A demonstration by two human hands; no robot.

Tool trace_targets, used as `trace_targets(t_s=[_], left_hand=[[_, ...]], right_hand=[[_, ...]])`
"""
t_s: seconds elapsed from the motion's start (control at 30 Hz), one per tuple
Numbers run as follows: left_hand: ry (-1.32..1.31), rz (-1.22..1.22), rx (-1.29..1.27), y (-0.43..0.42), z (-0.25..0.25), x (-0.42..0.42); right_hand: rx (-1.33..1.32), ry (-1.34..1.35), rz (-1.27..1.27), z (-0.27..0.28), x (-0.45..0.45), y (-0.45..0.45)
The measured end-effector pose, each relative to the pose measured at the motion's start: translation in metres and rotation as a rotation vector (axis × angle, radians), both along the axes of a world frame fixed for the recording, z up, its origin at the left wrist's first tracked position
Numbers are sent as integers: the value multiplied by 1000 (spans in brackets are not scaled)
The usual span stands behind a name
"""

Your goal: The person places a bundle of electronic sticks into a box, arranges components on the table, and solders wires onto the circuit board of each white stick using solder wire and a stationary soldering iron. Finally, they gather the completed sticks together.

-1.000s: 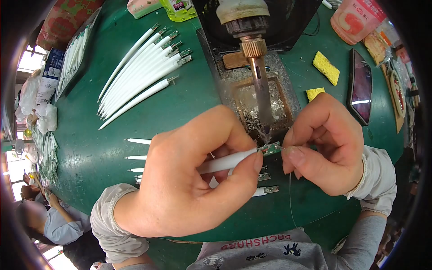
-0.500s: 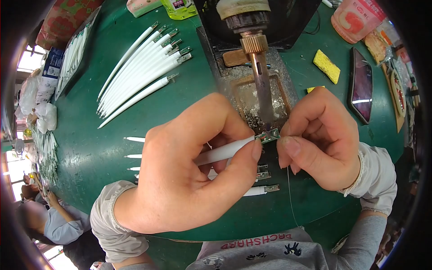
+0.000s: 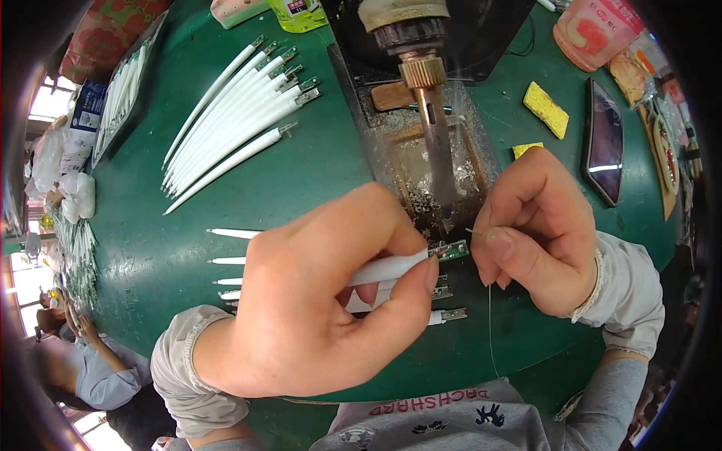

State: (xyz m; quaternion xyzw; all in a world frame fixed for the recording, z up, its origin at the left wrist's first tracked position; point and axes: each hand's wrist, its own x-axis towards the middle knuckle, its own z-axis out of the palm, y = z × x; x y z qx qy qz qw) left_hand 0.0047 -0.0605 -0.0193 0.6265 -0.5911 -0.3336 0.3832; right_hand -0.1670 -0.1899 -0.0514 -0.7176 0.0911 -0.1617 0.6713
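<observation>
My left hand [image 3: 331, 301] is closed around a white stylus-like tube [image 3: 391, 269], with the small green circuit board [image 3: 451, 251] at its end pointing right. Thumb and fingers of my right hand [image 3: 538, 240] pinch a thin solder wire [image 3: 490, 323], whose short end sticks out to the left and whose tail hangs down. Between the hands, a fixed soldering iron [image 3: 436, 135] points downward. Its dark tip is just above the circuit board and apart from it. More white tubes [image 3: 451, 314] with board ends lie beneath my left hand, partly hidden by it.
A fanned row of white tubes [image 3: 233, 124] lies at the upper left. Behind my hands is a solder-spattered tray [image 3: 481, 124]. Yellow sponges [image 3: 547, 110], a phone [image 3: 604, 143] and a pink cup [image 3: 594, 34] stand right. Another person [image 3: 113, 376] sits at the far left.
My left hand has lowered the tube and its board away from the iron's tip. The solder wire's end has come away from the board; my right hand has barely moved.
</observation>
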Motion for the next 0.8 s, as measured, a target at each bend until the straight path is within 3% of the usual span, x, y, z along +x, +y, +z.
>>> trace_targets(t_s=[0.1, 0.3, 0.8], left_hand=[[-62, -14, -168, 1, -6, -4], [-149, -16, -251, 3, -9, -8], [-287, -18, -112, 8, -10, 9]], right_hand=[[58, -2, -31, -3, 0, 1], [73, -33, -42, -8, 0, 2], [46, 44, 15, -7, -6, -1]])
